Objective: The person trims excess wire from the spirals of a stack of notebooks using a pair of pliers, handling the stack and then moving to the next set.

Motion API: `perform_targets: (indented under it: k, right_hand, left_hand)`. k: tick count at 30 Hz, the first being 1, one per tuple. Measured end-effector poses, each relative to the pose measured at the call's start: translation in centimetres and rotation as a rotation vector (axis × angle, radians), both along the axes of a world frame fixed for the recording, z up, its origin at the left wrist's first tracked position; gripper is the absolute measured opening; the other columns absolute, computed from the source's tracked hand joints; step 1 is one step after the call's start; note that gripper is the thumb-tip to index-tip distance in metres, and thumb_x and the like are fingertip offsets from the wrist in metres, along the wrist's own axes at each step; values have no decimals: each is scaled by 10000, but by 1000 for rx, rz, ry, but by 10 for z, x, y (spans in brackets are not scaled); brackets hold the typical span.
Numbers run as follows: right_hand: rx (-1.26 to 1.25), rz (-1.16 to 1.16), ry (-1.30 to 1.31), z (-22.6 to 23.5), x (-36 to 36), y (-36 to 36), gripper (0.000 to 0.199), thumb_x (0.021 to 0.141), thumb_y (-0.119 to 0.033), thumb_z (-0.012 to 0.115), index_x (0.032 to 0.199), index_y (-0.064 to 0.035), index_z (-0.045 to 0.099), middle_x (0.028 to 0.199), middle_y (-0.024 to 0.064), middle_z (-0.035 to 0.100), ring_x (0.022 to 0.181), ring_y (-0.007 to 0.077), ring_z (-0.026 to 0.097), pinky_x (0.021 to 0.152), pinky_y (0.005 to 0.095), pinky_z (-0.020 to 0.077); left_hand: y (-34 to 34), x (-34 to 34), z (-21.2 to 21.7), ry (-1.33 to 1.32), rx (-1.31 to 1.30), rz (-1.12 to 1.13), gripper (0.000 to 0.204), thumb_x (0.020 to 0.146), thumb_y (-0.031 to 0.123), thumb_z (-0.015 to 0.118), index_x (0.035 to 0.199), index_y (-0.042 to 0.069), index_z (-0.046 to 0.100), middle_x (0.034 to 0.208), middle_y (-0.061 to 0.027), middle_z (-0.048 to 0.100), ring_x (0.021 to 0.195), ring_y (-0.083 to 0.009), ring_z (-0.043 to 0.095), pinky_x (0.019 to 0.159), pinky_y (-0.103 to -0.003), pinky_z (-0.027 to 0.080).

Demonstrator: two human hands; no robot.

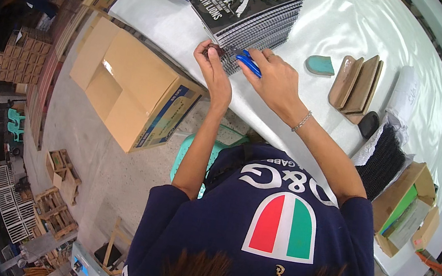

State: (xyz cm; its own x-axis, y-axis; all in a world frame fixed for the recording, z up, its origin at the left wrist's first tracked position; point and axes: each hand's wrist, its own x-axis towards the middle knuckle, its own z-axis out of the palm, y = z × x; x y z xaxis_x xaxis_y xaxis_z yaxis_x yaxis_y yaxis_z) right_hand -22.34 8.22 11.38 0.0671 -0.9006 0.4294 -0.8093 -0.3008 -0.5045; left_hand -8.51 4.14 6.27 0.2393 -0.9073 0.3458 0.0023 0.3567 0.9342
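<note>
Head view, upper centre: book stack [247, 14], likely heavy, best held beneath; left hand [215, 74] pinching dark piece [215, 49], right hand [275, 79] gripping blue-handled pliers [249, 64].

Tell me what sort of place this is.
Probably a bookbinding or print-finishing workshop: stacked coil-bound books, a bundle of what look like black binding coils, and wooden pallets.

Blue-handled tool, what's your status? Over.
Right hand: gripping blue-handled tool. Left hand: pinching small dark item. Tool: by near corner of notebook stack. Teal pad: off right, apart.
</note>
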Motion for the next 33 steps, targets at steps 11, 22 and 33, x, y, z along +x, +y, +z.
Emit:
perform_targets:
  k: [11,22,33]
  right_hand:
    - [-159,-42,62,-9,-9,-1,421,899,-402,714,1217,-128,681,1050,107,593,977,269,528,852,424,369]
    - [-146,-31,92,-14,-9,-2,416,898,-396,715,1212,-123,686,1042,106,592,979,267,518,850,415,364]
    - [-153,-19,88,-10,-9,-4,414,893,-397,724,1207,-130,684,1032,105,590,963,262,526,828,410,361]
  left_hand:
    - [7,-3,-5,85,41,-91,338,1093,239,470,1356,33,419,1186,-72,473,1050,-137,453,983,-309,376]
    - [6,4,-10,19,29,-99,300,1077,219,525,1302,35,450,1094,-44,495,952,-116,451,897,-284,389]
    - [6,3,-11,37,37,-96,284,1080,221,521,1288,37,459,1070,-34,496,909,-102,445,869,-272,394]
